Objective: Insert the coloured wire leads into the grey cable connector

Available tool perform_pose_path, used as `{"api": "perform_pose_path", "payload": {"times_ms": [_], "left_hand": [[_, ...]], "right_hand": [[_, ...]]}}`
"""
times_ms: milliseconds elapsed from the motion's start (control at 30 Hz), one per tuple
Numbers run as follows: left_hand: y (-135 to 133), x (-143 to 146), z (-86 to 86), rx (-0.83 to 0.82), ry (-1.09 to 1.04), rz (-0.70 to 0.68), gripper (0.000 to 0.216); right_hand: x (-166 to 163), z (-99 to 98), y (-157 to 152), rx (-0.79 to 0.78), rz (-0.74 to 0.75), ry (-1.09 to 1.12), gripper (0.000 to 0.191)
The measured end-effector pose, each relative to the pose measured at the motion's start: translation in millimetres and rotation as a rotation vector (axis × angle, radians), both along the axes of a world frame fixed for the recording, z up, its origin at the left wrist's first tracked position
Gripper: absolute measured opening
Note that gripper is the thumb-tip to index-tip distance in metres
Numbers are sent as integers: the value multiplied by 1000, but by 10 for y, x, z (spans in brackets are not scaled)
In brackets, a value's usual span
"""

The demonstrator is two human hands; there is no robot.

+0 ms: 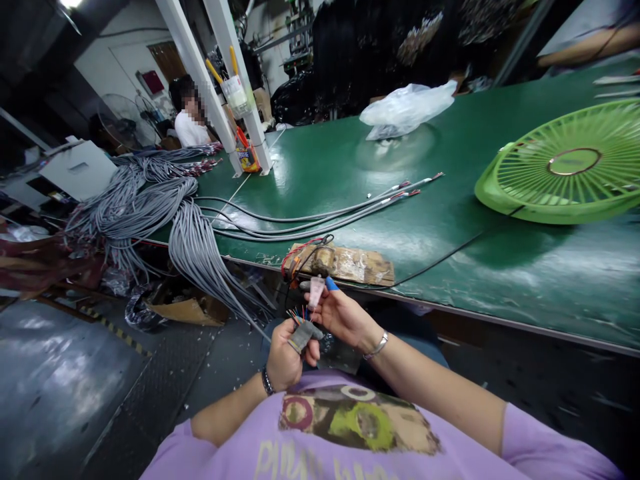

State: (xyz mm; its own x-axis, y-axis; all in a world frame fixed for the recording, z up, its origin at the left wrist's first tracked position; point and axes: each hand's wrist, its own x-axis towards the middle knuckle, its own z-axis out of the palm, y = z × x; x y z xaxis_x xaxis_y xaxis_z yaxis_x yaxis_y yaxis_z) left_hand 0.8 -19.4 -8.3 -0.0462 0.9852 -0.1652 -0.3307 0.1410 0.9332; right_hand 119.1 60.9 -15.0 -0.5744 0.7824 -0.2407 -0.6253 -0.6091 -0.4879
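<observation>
1. a single head-worn camera looks forward and down across the green worktop (440,213) from beside its near edge.
2. close below the lens, the wearer's purple shirt (370,460) fills the bottom, left hand (285,355) and right hand (347,319) ahead of it.
3. the wide view reaches beyond the worktop's far edge.

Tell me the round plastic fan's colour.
The fan is bright green, shown best in the head view.

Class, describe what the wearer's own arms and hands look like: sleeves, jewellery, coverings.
Lilac short sleeves end around the elbows. The left hand has a dark bracelet at its wrist; the right hand, a silvery band and a blue fingertip covering.
</observation>
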Motion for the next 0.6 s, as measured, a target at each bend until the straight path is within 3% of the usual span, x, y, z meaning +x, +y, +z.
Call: {"api": "perform_pose_path", "payload": {"times_ms": [133, 300, 367, 500, 600], "left_hand": [[18, 8, 18, 56, 17, 29, 29], [68, 32, 42, 74, -4, 41, 27], [85, 37, 38, 74, -8, 41, 26], [110, 42, 19, 67, -13, 41, 25], [117, 44, 4, 52, 4, 44, 26]], "right_hand": [[5, 2, 5, 75, -68, -78, 22], [18, -32, -27, 368, -264, -382, 36], [12, -44, -34, 417, -288, -439, 38], [-36, -52, -12, 176, -136, -192, 37], [-72, -49, 8, 52, -134, -88, 31]]}}
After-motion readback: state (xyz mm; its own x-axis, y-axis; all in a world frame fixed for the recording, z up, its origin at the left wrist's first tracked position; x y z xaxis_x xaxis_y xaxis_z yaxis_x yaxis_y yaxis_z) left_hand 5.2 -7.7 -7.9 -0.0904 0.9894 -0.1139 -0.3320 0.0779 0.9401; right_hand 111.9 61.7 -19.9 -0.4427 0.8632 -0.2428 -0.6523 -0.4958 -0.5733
